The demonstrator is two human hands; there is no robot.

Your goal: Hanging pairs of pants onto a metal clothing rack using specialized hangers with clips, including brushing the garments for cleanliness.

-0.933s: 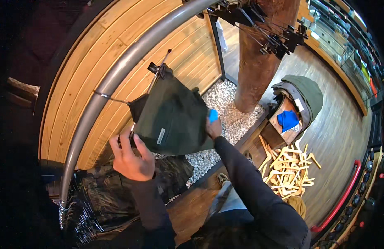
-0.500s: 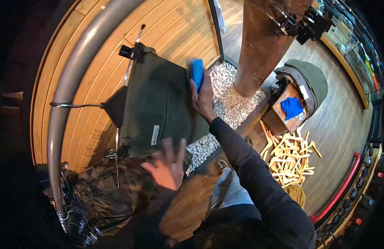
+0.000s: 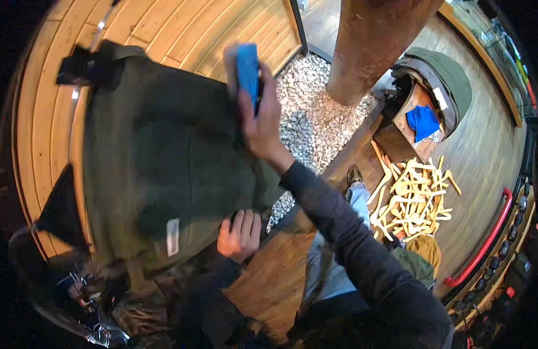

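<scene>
A dark green garment (image 3: 164,145) with a small white label (image 3: 173,235) hangs sideways from a clip hanger (image 3: 86,67) at the left. My right hand (image 3: 263,125) grips a blue handheld block (image 3: 247,75) upright over the garment's far right edge; a blurred greyish strip runs along the block's left side, and its exact kind is unclear. At the garment's near edge, my left hand (image 3: 240,235) has its fingers curled over the cloth, thumb side partly hidden.
A wood-plank panel (image 3: 222,26) stands behind the garment. White gravel (image 3: 309,87) surrounds a brown column (image 3: 362,52). To the right, wooden hangers (image 3: 414,198) lie heaped beside a box with a blue cloth (image 3: 423,121) and a green-grey bag (image 3: 455,81).
My view has shifted so the garment appears larger and farther left. My left hand, spread open before, now curls at the garment's edge. The blue block stays in my right hand.
</scene>
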